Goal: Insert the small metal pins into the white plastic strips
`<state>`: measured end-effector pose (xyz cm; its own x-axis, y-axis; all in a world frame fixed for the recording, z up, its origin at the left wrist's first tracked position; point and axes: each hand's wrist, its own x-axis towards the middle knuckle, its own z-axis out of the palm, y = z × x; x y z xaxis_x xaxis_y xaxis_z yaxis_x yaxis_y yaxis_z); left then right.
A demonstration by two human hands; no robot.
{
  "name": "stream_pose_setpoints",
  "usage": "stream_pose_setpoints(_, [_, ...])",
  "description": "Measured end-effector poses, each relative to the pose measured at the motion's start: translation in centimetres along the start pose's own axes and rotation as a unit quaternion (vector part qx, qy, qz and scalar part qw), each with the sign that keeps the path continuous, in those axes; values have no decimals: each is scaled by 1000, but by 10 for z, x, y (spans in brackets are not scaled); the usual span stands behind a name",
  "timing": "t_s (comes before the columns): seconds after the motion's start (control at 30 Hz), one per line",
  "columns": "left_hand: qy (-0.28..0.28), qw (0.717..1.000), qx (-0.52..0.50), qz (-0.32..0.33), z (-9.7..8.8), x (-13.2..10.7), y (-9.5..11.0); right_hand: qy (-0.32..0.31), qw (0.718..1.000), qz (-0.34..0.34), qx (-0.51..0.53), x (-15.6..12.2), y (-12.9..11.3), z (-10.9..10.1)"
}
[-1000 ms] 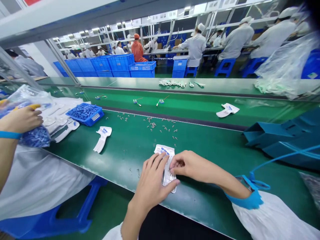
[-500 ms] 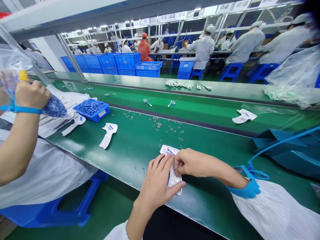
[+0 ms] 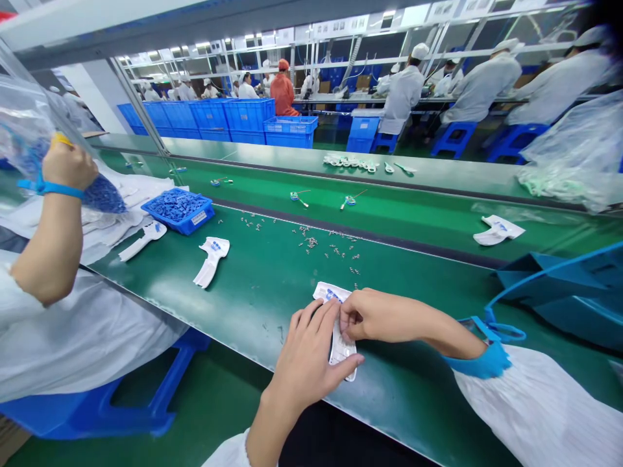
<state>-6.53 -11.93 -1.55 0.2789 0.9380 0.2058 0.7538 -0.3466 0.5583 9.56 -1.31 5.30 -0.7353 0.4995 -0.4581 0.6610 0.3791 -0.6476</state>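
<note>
- White, blue-printed flat strip (image 3: 342, 353): long axis runs near-to-far, wider end pointing away, on the green bench (image 3: 272, 292).
- Left hand (image 3: 304, 370): open, pressing it flat.
- Right hand (image 3: 374, 318): fingers curled, gripping its edge.

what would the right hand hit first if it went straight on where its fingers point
The left hand, just ahead across the white printed packet that the right hand already touches; depth is hard to judge.
</note>
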Motion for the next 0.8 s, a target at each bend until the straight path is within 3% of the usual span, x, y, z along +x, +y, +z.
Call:
stream_pose_setpoints(0.13, [-6,1000,1,-3,-1,0,1,-2,1000,-4,0,0,2,3])
stream_pose_setpoints(0.3, [-3,1000,3,0,-1,0,1,44,995,44,-79,-1,-4,8])
stream_pose_setpoints(0.67, [-1,1000,6,-3,0,0,1,56,973,151,-166,2,-17,8])
stream_pose_setpoints(0.73, [-6,1000,12,-7,0,0,1,58,977,138,-151,2,-12,6])
stream_pose_setpoints(0.8, [-5,1000,17,-12,1,-1,1,54,990,77,-109,-1,-3,3])
